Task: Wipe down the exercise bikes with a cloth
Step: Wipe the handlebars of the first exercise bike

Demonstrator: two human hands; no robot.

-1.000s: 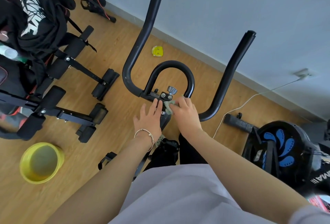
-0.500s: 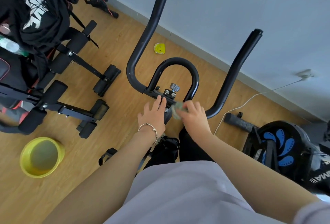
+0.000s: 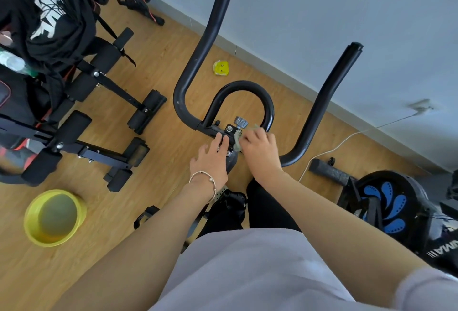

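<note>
Below me stands a black exercise bike, its handlebars (image 3: 198, 58) rising in two long horns around a small inner loop (image 3: 247, 87). My right hand (image 3: 260, 152) grips a small pale green cloth (image 3: 238, 143) and presses it against the bolted clamp (image 3: 229, 129) at the handlebar base, beside a grey knob (image 3: 241, 121). My left hand (image 3: 213, 159), with a thin bracelet at the wrist, rests with straight fingers on the left side of the same clamp. Most of the cloth is hidden under my right hand.
A yellow basin (image 3: 54, 216) sits on the wooden floor at left. A black weight bench (image 3: 74, 122) draped with dark clothing (image 3: 49, 13) fills the left side. Another machine with a blue-patterned flywheel (image 3: 389, 201) stands at right. A white cable (image 3: 347, 139) runs along the floor.
My right hand with the cloth has moved up from the stem to the clamp bolts by the grey knob. My left hand stays on the clamp.
</note>
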